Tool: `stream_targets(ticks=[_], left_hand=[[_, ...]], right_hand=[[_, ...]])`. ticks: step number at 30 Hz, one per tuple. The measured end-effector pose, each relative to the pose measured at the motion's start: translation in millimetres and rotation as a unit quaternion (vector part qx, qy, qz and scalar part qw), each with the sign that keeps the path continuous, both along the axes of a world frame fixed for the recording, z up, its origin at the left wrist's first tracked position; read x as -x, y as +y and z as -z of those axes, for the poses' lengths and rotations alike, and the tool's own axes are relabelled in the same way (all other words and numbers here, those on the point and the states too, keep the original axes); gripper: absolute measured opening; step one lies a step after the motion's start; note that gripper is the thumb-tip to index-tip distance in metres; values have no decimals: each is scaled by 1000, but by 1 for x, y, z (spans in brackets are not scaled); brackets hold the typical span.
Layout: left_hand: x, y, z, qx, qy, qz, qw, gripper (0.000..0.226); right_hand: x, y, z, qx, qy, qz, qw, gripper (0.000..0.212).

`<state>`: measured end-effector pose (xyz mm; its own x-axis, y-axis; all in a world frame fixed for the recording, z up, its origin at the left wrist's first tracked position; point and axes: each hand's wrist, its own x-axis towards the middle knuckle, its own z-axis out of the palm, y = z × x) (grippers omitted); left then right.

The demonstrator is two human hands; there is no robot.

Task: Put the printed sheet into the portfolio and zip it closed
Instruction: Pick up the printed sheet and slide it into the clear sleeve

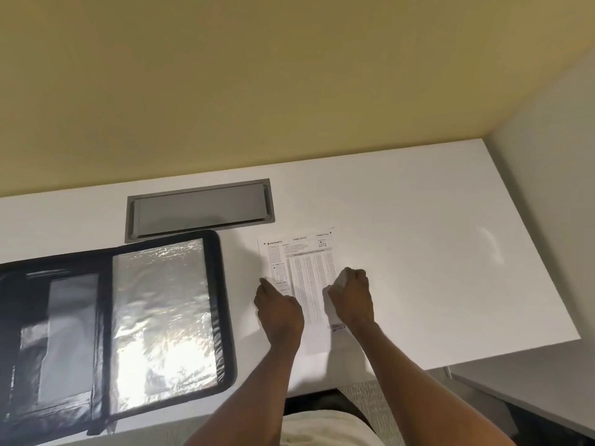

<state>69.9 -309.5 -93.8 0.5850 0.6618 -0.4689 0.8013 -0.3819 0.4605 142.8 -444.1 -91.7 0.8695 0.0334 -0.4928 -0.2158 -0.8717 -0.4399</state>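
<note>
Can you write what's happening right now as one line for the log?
step: picking up sheet | left hand: on printed sheet left edge | right hand: pinching right edge | portfolio: open, unzipped, left of sheet

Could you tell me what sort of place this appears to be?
Probably an office or study desk. A white desk with a grey cable hatch set into it stands against a plain wall, and on it lie a printed sheet and an open zip portfolio.

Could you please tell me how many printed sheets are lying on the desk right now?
1. The printed sheet lies flat on the white desk, right of the open portfolio, with the left hand and right hand at its side edges. Sheets inside the portfolio's sleeves may be hidden.
</note>
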Motion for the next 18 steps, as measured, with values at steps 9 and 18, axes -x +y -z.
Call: stream_targets(ticks=[9,18], left_hand=[[-32,22,0,97,41,-240,965,37],[-17,28,2,168,-62,-197,964,13]], right_hand=[[-5,-5,3,-47,10,34,998,38],[-5,-9,3,-76,1,41,996,39]])
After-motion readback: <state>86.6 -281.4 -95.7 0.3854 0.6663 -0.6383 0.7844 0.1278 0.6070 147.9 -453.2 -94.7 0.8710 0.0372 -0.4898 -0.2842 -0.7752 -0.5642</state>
